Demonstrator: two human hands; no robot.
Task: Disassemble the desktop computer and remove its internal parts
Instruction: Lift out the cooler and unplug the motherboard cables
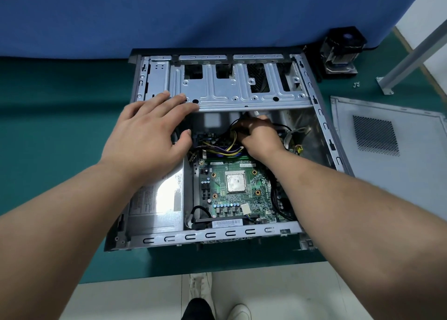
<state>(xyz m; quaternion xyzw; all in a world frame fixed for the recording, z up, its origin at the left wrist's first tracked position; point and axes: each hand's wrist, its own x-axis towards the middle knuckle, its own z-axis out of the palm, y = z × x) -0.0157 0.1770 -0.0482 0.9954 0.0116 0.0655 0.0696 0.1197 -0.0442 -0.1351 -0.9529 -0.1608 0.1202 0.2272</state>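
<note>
One open case [321, 116], motherboard [239, 193] inside, cables [225, 150]

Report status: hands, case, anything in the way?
Left hand flat on drive cage, bracing. Right hand reaching among the cables above the motherboard; grip unclear. Cables crowd that corner.

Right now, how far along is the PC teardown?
Done: side panel is off and lies right of the case; the CPU cooler sits out on the mat, leaving the CPU bare. In hand: left hand rests flat on the drive cage, right hand works among the cables. Left: motherboard, power supply, cage.
</note>
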